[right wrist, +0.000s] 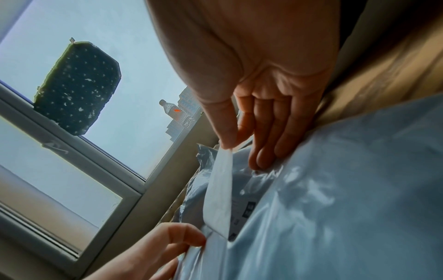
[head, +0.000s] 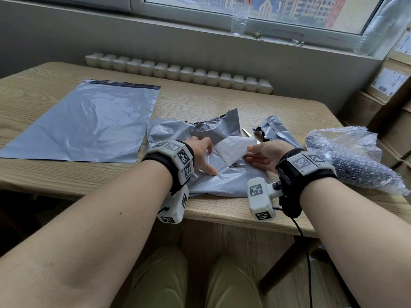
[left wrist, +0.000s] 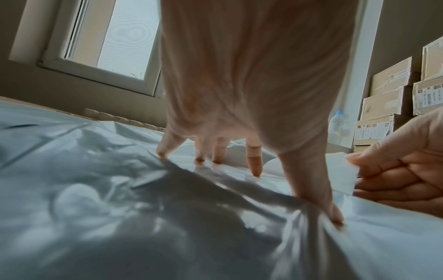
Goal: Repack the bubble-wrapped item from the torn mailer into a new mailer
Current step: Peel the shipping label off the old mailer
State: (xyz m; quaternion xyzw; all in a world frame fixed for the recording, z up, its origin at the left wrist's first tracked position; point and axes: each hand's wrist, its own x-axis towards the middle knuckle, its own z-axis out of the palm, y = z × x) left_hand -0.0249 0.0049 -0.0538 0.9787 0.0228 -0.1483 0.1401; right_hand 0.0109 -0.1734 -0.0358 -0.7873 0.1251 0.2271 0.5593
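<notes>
The torn grey mailer (head: 222,181) lies crumpled near the table's front edge. My left hand (head: 200,152) presses down on it with spread, straight fingers (left wrist: 255,163). My right hand (head: 260,156) pinches a white label (head: 233,150) between thumb and forefinger, and the label's lifted end (right wrist: 220,189) stands off the mailer. The bubble-wrapped item (head: 351,161), dark inside clear wrap, lies on the table to the right of my right wrist. Flat on the table to the left lies the new grey mailer (head: 84,123).
A torn-off grey strip (head: 273,130) and a thin pale-yellow object (head: 248,132) lie behind the torn mailer. Cardboard boxes (head: 389,90) are stacked at the right. A water bottle (head: 239,16) stands on the windowsill. The table's front edge (head: 222,214) is under my wrists.
</notes>
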